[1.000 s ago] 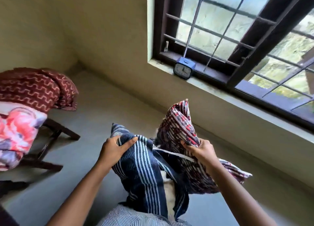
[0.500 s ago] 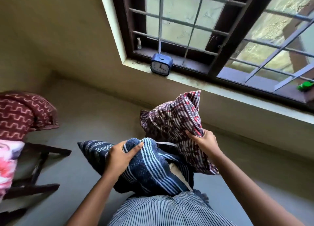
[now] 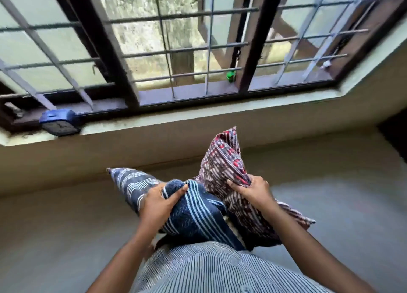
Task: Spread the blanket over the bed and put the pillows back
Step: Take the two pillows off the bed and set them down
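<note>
Left hand (image 3: 159, 201): gripped the blue striped pillow (image 3: 193, 215), thumb laid across the top; fingers were hidden behind the cloth.
Right hand (image 3: 253, 190): clutched a bunched fold of the red patterned pillow (image 3: 224, 160), which touched the blue one in front of the torso.
Striped shirt (image 3: 209, 268): covered the near end of the blue striped pillow.
Blue alarm clock (image 3: 59, 122): stood on the window sill (image 3: 198, 114); its face was blurred and unreadable.
Green object (image 3: 230, 75): sat at the window grille (image 3: 187, 48), too small to identify.
</note>
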### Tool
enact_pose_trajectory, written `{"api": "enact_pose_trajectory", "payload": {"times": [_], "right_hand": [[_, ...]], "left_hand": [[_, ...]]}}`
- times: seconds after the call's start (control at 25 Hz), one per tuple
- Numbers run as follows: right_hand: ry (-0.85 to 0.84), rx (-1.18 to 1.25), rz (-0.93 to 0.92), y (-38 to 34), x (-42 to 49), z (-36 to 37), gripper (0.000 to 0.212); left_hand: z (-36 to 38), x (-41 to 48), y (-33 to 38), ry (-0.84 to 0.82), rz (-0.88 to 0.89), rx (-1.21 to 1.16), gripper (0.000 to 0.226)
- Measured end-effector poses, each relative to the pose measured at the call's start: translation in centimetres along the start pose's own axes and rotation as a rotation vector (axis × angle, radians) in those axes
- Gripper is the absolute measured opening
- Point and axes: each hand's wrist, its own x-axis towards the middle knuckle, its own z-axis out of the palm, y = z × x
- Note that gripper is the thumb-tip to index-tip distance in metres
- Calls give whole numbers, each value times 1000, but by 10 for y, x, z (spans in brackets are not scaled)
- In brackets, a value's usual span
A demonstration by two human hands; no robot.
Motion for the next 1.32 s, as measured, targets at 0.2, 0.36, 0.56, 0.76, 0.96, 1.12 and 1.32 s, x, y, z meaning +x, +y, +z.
{"api": "enact_pose_trajectory", "payload": {"times": [0.2,0.36,0.56,0.76,0.96,1.12,1.32], "right_hand": [[255,-18,118,82,-10,-118,35],[432,-51,187,153,-10,-212,35],[523,-2,264,233,25,-323,38],[420,26,321,300,60,-415,40],[307,-7,244,346,128,-478,40],[122,50,123,386,208,-533,42],[8,164,240,432,302,-610,41]], "left_hand": [[135,23,66,-260,146,80,16],[240,37,114,-371,222,106,25],[374,57,173,-436,208,105,42],[468,55,223,-447,175,197,55],[538,41,259,-308,139,231,41],[600,17,282,-124,47,187,57],[668,3,306,-7,-118,70,61]]}}
